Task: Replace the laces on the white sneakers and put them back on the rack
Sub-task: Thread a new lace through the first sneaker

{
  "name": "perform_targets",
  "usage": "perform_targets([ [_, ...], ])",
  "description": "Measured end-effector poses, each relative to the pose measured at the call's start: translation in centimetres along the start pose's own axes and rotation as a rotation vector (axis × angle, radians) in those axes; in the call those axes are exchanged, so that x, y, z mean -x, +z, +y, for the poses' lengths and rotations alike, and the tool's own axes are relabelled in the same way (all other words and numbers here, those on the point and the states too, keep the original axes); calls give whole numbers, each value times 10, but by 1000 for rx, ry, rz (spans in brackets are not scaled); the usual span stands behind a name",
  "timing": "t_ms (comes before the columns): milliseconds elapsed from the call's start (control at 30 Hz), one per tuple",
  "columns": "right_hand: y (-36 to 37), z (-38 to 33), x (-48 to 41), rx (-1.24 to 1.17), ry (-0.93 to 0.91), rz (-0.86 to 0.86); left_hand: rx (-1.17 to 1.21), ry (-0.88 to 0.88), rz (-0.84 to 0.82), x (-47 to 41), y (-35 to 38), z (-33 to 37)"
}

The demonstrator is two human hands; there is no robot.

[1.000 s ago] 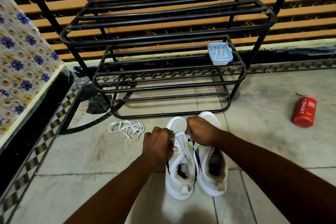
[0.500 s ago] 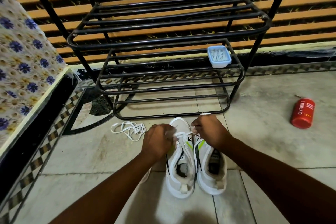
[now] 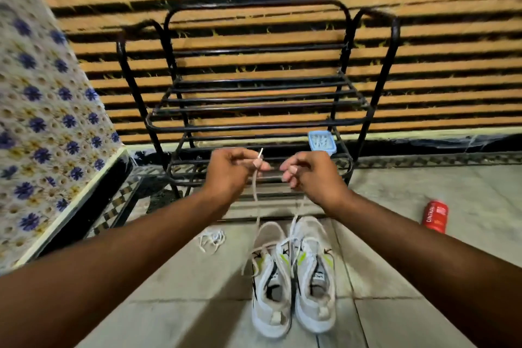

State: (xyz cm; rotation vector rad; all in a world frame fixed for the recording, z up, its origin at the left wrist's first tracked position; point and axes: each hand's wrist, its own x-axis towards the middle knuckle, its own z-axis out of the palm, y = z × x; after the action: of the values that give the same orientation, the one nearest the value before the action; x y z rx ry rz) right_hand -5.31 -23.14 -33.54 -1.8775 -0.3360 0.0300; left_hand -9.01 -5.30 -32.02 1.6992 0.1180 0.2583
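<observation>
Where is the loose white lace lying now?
In the head view, the loose lace lies on the floor, left of the white sneakers, before the black rack.

Both arms extended forward.
Left hand [image 3: 234, 172] and right hand [image 3: 310, 175] each pinch a lace [image 3: 255, 192] end, fingers curled.

Black metal tubing throughout the rack [image 3: 254, 128], painted, with a dull sheen along the bars. White woven mesh on the sneakers [image 3: 267, 316], matt, with smoother synthetic overlays and glossier lime-green and black trim. Flat woven cloth for the lace [image 3: 255, 192], matt, tipped in a shiny hard end. Same soft cloth in the spare lace [image 3: 211, 239]. Pale stone-like tiles on the floor [image 3: 180, 277], smooth, mottled, faintly reflective. Glossy red shell on the can [image 3: 435, 216], plastic or metal hard to tell. Pale-blue plastic for the tub [image 3: 322, 143], slightly see-through. Printed flowered cloth [image 3: 42, 121] at the left, matt, blurred.
</observation>
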Motion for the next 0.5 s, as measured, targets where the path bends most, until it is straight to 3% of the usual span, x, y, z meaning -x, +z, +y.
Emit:
perform_targets([
  [67,-10,-34,-2,-114,8,20,17,5,-2,-3,-5,37],
  [300,-25,-122,-4,-172,-81,81,-95,105,-12,-6,-17,124],
  [367,-25,-137,-3,-129,-100,100,-116,117,2,-7,-20,139],
  [500,-24,-160,-15,144,-71,306,-123,116,38,-7,-27,160],
])
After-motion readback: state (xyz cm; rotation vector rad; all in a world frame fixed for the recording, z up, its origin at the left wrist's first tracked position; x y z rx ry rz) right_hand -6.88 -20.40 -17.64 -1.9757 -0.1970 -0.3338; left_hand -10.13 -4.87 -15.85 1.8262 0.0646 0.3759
